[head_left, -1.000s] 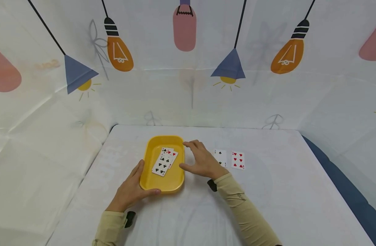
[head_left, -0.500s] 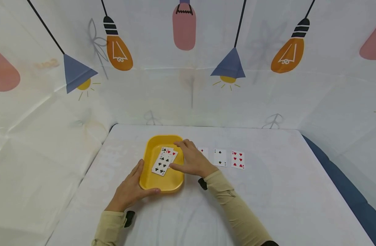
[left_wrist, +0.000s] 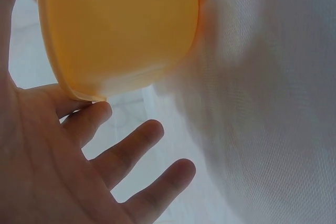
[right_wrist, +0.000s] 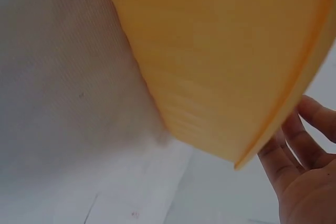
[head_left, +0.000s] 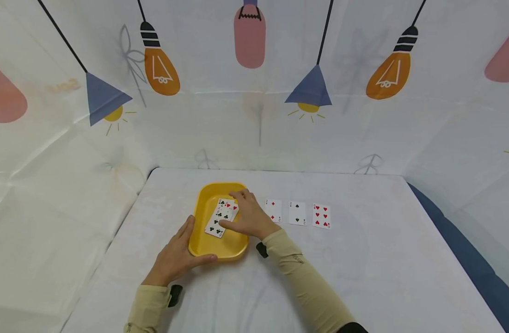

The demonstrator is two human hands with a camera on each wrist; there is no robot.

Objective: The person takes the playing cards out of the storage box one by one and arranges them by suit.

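A yellow tray (head_left: 199, 240) stands on the white-covered table, with a clubs card (head_left: 215, 227) lying over a hearts card (head_left: 235, 208) inside. My left hand (head_left: 173, 259) holds its near left corner, thumb along the front rim and fingers against the left side. In the left wrist view, the index finger meets the rim (left_wrist: 50, 51) while the other fingers are spread apart. My right hand (head_left: 251, 215) is over the tray's right side, thumb and fingers apart, the thumb tip overlapping the clubs card. Nothing shows between its fingers, which appear beyond the rim in the right wrist view.
To the right of the tray, a two of diamonds (head_left: 273, 210), a two of spades (head_left: 297, 213) and a six of hearts (head_left: 321, 216) lie face up in a row. Behind the table (head_left: 383, 259) hangs a white cloth (head_left: 221, 120) printed with lamps.
My right hand has moved left from beside the tray's right rim to above the cards inside, uncovering the diamonds card on the table. The left hand and tray have stayed put.
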